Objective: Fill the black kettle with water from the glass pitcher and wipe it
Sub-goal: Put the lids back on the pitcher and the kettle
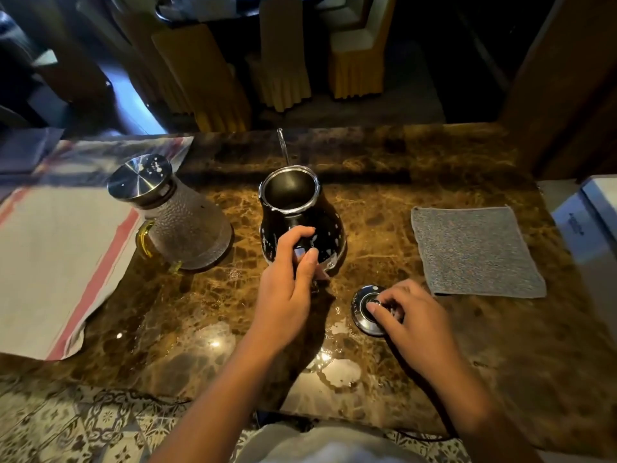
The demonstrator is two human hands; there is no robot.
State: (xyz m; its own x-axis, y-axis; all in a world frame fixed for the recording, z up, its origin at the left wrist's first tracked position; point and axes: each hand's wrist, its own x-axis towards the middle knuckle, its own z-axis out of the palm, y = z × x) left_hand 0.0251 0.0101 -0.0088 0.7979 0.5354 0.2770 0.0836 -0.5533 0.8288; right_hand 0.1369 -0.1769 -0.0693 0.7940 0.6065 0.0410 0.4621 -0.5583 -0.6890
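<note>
The black kettle (329, 228) stands upright at the middle of the marble counter, its mouth open with no lid on. My left hand (287, 279) grips the kettle's handle on the near side. The kettle's round lid (362, 315) lies flat on the counter to the right and nearer; my right hand (410, 315) pinches its knob. The glass pitcher (187, 225) with a steel lid and amber handle stands to the kettle's left. A grey wiping cloth (474, 250) lies flat at the right.
A white towel with red stripes (56, 262) covers the counter's left part. A white box (587, 225) sits at the right edge. Wet patches glint on the marble counter (200, 329) in front. Covered chairs (283, 61) stand beyond the far edge.
</note>
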